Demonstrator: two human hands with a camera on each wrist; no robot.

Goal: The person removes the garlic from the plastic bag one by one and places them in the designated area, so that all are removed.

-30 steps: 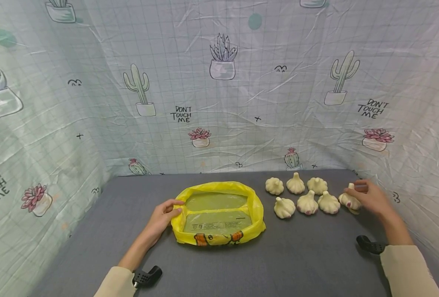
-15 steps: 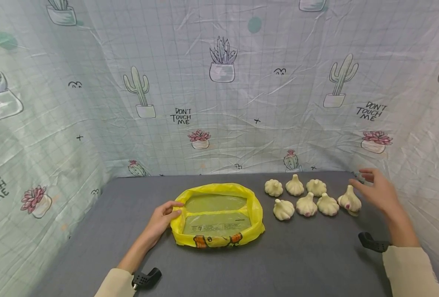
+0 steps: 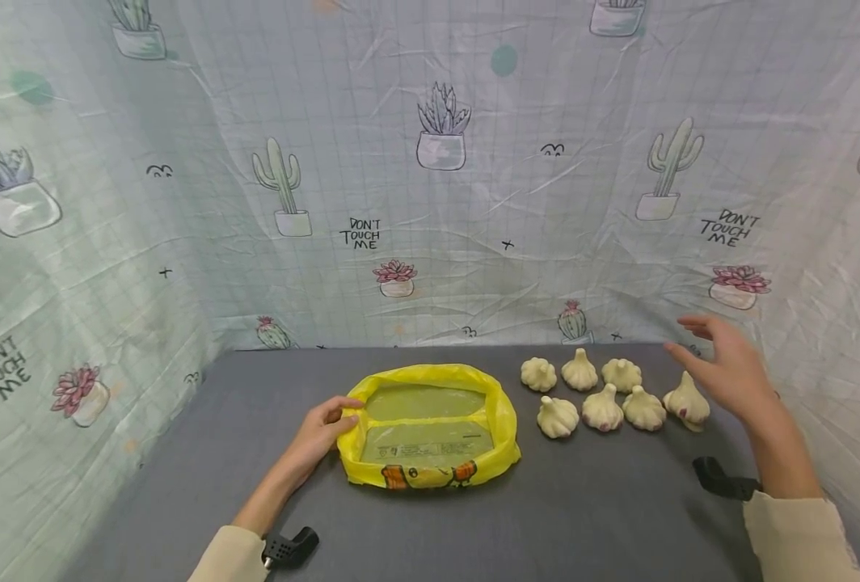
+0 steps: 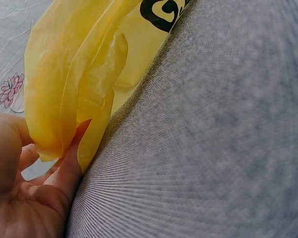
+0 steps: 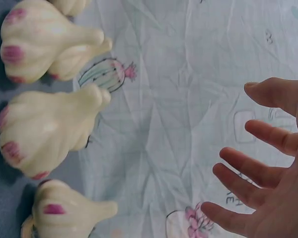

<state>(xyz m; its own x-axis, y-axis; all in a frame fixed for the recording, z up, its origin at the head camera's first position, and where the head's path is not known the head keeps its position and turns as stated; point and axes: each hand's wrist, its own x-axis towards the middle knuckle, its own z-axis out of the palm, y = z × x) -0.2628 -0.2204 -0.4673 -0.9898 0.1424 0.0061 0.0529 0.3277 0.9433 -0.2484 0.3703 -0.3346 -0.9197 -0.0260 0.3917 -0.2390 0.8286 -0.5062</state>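
A yellow plastic bag sits on the grey table with its mouth spread wide and its rim rolled outward. My left hand pinches its left rim between thumb and fingers; the left wrist view shows the bag's folded film between them. To the bag's right lie several garlic bulbs in two rows, among them a front one. My right hand hovers beside and above the rightmost garlic bulb, fingers spread and holding nothing. In the right wrist view those fingers stand apart from the bulbs.
The grey tabletop runs forward to a hanging sheet printed with potted cacti, which also encloses both sides. Black wrist cameras are strapped at the left and right wrists.
My right hand has let go of the rightmost garlic bulb, drawn back to the right, then risen and come slightly left above it. My left hand keeps its hold on the bag.
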